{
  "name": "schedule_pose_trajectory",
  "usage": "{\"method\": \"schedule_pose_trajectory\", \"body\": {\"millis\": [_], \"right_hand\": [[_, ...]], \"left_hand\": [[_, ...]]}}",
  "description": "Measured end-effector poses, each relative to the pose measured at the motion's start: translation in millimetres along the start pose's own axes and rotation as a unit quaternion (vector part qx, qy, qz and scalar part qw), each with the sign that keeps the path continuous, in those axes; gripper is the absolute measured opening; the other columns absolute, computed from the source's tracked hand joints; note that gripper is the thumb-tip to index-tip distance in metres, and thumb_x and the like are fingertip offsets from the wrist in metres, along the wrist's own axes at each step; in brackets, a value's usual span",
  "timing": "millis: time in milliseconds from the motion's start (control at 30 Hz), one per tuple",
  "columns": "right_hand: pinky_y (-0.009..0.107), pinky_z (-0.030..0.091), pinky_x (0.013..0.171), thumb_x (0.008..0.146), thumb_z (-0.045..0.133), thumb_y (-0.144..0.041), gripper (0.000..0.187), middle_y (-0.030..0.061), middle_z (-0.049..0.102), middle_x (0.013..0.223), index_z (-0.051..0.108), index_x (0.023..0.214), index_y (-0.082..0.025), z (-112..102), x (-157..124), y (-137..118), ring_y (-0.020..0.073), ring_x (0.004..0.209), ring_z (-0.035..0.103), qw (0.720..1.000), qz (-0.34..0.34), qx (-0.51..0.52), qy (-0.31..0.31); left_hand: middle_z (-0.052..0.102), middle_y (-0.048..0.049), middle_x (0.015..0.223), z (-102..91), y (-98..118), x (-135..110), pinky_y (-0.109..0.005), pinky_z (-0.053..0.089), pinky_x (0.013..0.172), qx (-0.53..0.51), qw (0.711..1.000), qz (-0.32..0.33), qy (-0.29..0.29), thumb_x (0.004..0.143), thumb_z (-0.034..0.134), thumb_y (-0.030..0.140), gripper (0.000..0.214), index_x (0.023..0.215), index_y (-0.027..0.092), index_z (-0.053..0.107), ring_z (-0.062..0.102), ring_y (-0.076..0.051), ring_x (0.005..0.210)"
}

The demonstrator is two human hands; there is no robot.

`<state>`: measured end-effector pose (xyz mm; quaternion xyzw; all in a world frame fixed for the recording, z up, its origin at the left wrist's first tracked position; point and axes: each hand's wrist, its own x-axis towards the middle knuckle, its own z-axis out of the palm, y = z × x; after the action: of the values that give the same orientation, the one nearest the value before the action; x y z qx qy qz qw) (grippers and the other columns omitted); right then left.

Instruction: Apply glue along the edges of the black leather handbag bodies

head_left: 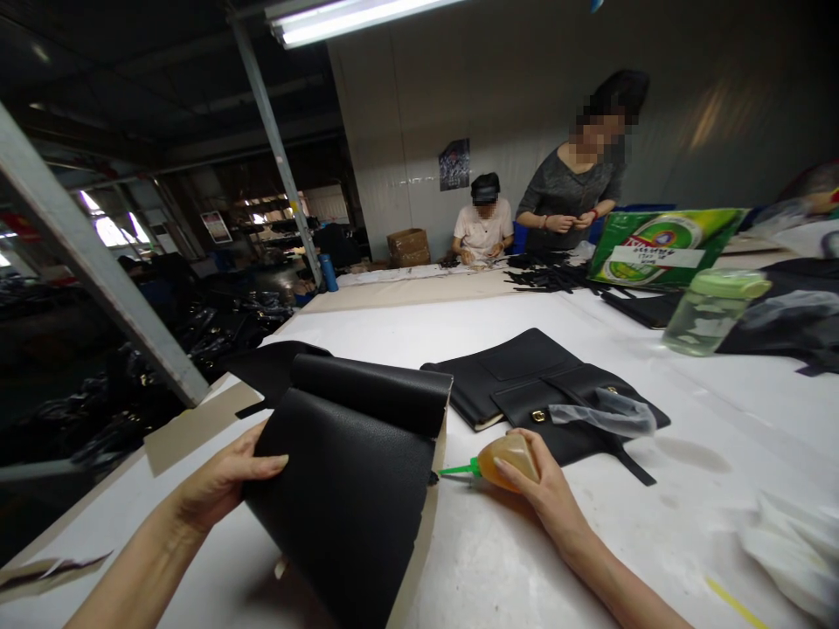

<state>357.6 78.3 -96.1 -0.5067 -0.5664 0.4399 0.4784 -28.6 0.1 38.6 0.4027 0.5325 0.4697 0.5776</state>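
My left hand [229,476] grips the left edge of a black leather panel [347,489], thumb on top and the other fingers hidden behind it. The panel is tilted up off the table, with a rolled fold along its top and a pale raw edge on the right. In my right hand [541,472] is a glue bottle [508,463] with amber contents and a green nozzle. Its tip points left, at or very close to a small dark tab on the panel's right edge. Behind lies a black leather bag [517,367] with gold hardware and clear plastic film.
A green-lidded water bottle [711,314] stands at the right by a green printed box [662,249]. Black strips [551,271] lie at the far end of the white table [367,314]. Two people are there, one seated, one standing. A metal post [98,253] rises at left.
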Motion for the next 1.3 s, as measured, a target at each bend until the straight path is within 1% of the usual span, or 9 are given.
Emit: {"method": "schedule_pose_trajectory", "body": {"millis": [200,300,467,633,700,867,1067,1200,1300], "right_hand": [[0.040,0.042,0.088,0.076,0.065,-0.052,0.052,0.0025,0.057,0.109,0.045,0.116,-0.027,4,18,5,0.0273,0.097,0.057,0.997,-0.040,-0.052,0.038],[0.040,0.042,0.089,0.076,0.066,-0.052,0.051,0.0027,0.057,0.110,0.046,0.116,-0.027,5,17,4,0.0278,0.099,0.056,0.996,-0.045,-0.057,0.044],[0.037,0.046,0.081,0.076,0.065,-0.050,0.051,0.0034,0.059,0.103,0.046,0.116,-0.025,3,12,4,0.0269,0.092,0.059,0.999,-0.037,-0.029,-0.024],[0.041,0.042,0.089,0.074,0.066,-0.053,0.054,0.0037,0.056,0.110,0.045,0.116,-0.027,3,29,12,0.0284,0.098,0.056,0.997,-0.057,-0.051,0.031],[0.042,0.041,0.092,0.074,0.066,-0.053,0.054,0.0034,0.054,0.113,0.044,0.117,-0.028,4,32,13,0.0285,0.101,0.054,0.996,-0.059,-0.053,0.034],[0.037,0.046,0.084,0.075,0.066,-0.053,0.051,0.0025,0.058,0.105,0.046,0.113,-0.027,4,21,9,0.0265,0.094,0.058,0.998,-0.049,-0.038,-0.015],[0.040,0.043,0.089,0.073,0.066,-0.054,0.056,0.0031,0.056,0.108,0.045,0.116,-0.026,3,22,7,0.0290,0.100,0.056,0.999,-0.039,-0.033,0.016],[0.037,0.045,0.083,0.074,0.066,-0.054,0.052,0.0020,0.058,0.102,0.046,0.113,-0.026,3,10,4,0.0271,0.094,0.058,1.000,-0.014,-0.013,-0.001],[0.034,0.045,0.080,0.075,0.066,-0.056,0.051,0.0014,0.058,0.102,0.045,0.112,-0.027,4,-4,1,0.0261,0.094,0.057,0.999,0.026,0.031,0.013]], "left_hand": [[0.071,-0.0080,0.107,-5.9,-4,1,-0.037,0.054,0.084,-0.012,1.000,-0.003,-0.022,0.064,0.075,0.015,0.053,0.115,0.023,0.063,0.065,-0.030,0.099],[0.071,-0.0068,0.107,-7.3,-4,3,-0.038,0.053,0.086,-0.019,0.999,-0.003,-0.037,0.066,0.074,0.014,0.051,0.114,0.025,0.063,0.065,-0.031,0.100],[0.070,-0.0050,0.109,-7.5,-2,5,-0.037,0.052,0.087,-0.027,0.998,0.000,-0.049,0.067,0.072,0.012,0.052,0.116,0.026,0.062,0.064,-0.030,0.101],[0.071,-0.0045,0.108,-6.9,0,5,-0.035,0.052,0.087,-0.034,0.998,-0.001,-0.051,0.067,0.072,0.013,0.050,0.115,0.025,0.063,0.065,-0.028,0.099],[0.070,-0.0048,0.109,-7.7,-1,5,-0.036,0.051,0.088,-0.033,0.998,-0.001,-0.058,0.068,0.071,0.012,0.050,0.116,0.025,0.062,0.064,-0.029,0.101],[0.070,-0.0060,0.110,-9.7,-4,6,-0.036,0.051,0.088,-0.031,0.997,0.003,-0.067,0.068,0.070,0.011,0.049,0.115,0.024,0.062,0.064,-0.029,0.102],[0.071,-0.0065,0.106,-7.8,-3,6,-0.038,0.051,0.087,-0.031,0.997,-0.003,-0.071,0.068,0.070,0.013,0.047,0.114,0.024,0.063,0.064,-0.030,0.100],[0.070,-0.0067,0.109,-6.6,-2,6,-0.037,0.051,0.088,-0.030,0.997,-0.003,-0.065,0.066,0.072,0.013,0.052,0.117,0.024,0.062,0.063,-0.031,0.103],[0.069,-0.0066,0.111,-5.8,-3,6,-0.038,0.050,0.089,-0.029,0.998,-0.005,-0.059,0.066,0.073,0.013,0.053,0.117,0.024,0.061,0.063,-0.031,0.104]]}}
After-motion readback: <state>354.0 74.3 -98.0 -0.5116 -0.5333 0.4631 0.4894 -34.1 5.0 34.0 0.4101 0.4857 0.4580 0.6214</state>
